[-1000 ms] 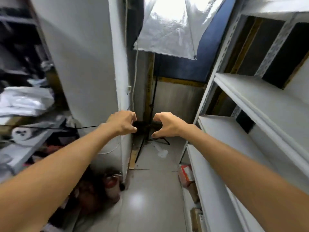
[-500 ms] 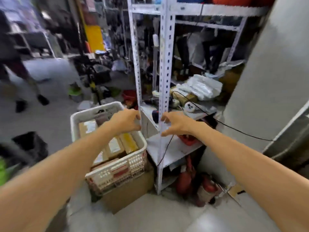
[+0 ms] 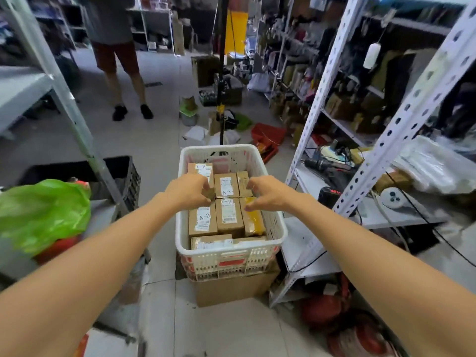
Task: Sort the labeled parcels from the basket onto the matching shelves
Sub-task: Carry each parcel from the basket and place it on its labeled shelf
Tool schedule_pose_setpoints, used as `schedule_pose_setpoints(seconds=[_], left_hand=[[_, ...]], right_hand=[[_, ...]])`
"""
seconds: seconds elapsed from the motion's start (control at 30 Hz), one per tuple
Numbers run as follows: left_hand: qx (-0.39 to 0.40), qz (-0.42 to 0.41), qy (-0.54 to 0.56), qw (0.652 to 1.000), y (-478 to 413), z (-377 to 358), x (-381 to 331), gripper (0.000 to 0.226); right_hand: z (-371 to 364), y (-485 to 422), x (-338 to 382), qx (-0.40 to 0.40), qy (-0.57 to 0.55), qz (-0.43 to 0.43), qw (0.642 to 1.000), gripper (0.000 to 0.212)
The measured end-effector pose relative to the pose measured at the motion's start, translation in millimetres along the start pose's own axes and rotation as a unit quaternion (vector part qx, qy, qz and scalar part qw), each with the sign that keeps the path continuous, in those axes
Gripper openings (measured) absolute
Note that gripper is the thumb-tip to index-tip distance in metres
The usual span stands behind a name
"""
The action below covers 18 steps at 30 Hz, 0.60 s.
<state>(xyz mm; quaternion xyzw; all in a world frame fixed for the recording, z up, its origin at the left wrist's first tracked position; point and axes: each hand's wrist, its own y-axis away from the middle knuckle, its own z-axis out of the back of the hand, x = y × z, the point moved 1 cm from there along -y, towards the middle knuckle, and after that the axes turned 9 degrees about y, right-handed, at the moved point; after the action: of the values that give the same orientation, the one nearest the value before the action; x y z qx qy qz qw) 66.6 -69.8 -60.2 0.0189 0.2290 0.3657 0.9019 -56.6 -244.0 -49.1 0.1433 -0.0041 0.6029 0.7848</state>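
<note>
Parcels [image 3: 226, 215] lay packed tight under both hands: pulling one cd drag a neighbour up, and upside-down labels [image 3: 200, 166] cd be misread. L hand [image 3: 190, 191] curled over a parcel corner, grip unclear; R hand [image 3: 269, 194] loosely curled, empty. Basket [image 3: 280, 233] held only parcels, sat on a box [image 3: 231, 289].

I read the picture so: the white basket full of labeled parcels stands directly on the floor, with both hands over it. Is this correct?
Not entirely. The head view shows the white basket standing on a cardboard box, not directly on the floor. The rest holds: labeled parcels fill it, left hand and right hand over it.
</note>
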Motion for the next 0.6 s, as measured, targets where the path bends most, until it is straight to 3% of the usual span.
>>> schedule_pose_setpoints(seconds=[0.3, 0.6], left_hand=[[0.050, 0.059, 0.016, 0.997, -85.3, -15.1, 80.8, 0.040], [0.054, 0.102, 0.026, 0.993, -187.3, -26.8, 115.6, 0.044]], right_hand=[[-26.5, -110.5, -8.4, 0.048, -0.011, -0.010, 0.999, 0.059], [-45.2, -242.8, -28.7, 0.080, 0.001, 0.042, 0.996, 0.060]])
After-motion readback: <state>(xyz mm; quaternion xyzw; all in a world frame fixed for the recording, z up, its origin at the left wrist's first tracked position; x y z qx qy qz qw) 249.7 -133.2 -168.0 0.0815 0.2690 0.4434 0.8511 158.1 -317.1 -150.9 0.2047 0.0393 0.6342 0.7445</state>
